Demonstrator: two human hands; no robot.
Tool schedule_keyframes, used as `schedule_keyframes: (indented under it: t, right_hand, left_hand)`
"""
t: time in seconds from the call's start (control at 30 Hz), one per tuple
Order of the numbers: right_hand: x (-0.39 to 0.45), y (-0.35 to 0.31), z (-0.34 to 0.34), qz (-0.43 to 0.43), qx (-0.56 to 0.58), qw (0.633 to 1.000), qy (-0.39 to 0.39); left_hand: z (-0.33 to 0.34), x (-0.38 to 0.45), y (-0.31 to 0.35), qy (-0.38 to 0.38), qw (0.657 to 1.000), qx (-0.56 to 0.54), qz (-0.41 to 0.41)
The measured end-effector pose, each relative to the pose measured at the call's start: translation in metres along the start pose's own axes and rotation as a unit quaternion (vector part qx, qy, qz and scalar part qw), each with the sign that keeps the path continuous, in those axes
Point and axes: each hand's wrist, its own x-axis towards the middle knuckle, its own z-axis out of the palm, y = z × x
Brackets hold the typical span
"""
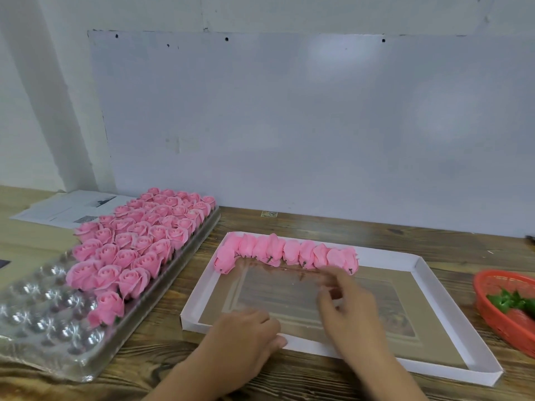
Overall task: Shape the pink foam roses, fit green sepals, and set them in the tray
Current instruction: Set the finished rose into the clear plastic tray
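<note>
Both hands (pixel 292 319) empty, fingers loosely bent

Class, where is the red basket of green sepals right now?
In the head view, the red basket sits at the table's far right edge, just right of the white tray.

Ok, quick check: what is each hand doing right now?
Left hand: open, resting on the near rim of the white tray, holding nothing.
Right hand: blurred over the tray, fingers loosely curled, apparently holding nothing.

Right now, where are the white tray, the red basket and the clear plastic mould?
white tray (pixel 417 266): head view, far right corner wall.
red basket (pixel 492 306): head view, left rim.
clear plastic mould (pixel 37 322): head view, empty cups.
</note>
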Motion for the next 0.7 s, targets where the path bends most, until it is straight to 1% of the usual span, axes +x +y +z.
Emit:
schedule_keyframes:
  t: [0.07, 0.17, 0.23, 0.3, 0.37, 0.43, 0.53, 0.7]
  right_hand:
    - [0.021, 0.008, -0.015, 0.056, 0.003, 0.998, 0.032]
    - [0.051, 0.037, -0.037, 0.168, 0.014, 0.986, 0.013]
    - [0.069, 0.057, -0.044, 0.213, -0.025, 0.977, 0.001]
    - [0.085, 0.073, -0.046, 0.251, -0.055, 0.966, 0.01]
    - [0.099, 0.088, -0.043, 0.29, -0.058, 0.955, 0.002]
    - [0.107, 0.099, -0.037, 0.326, -0.024, 0.945, -0.014]
    - [0.114, 0.106, -0.028, 0.31, 0.013, 0.95, -0.019]
    - [0.12, 0.1, -0.017, 0.278, -0.059, 0.958, -0.026]
  left_hand:
    - [0.0, -0.001, 0.001, 0.007, 1.0, -0.005, -0.001]
    - [0.001, -0.001, 0.001, 0.027, 0.999, 0.022, 0.005]
    - [0.001, 0.0, 0.001, 0.033, 0.999, 0.028, 0.007]
    - [0.004, 0.0, 0.001, 0.044, 0.998, 0.034, 0.013]
    - [0.004, 0.001, 0.002, 0.047, 0.998, 0.038, 0.012]
    - [0.005, 0.001, 0.001, 0.052, 0.998, 0.042, 0.014]
    - [0.006, 0.001, 0.001, 0.055, 0.998, 0.041, 0.011]
    - [0.003, 0.001, 0.003, 0.062, 0.998, 0.029, 0.009]
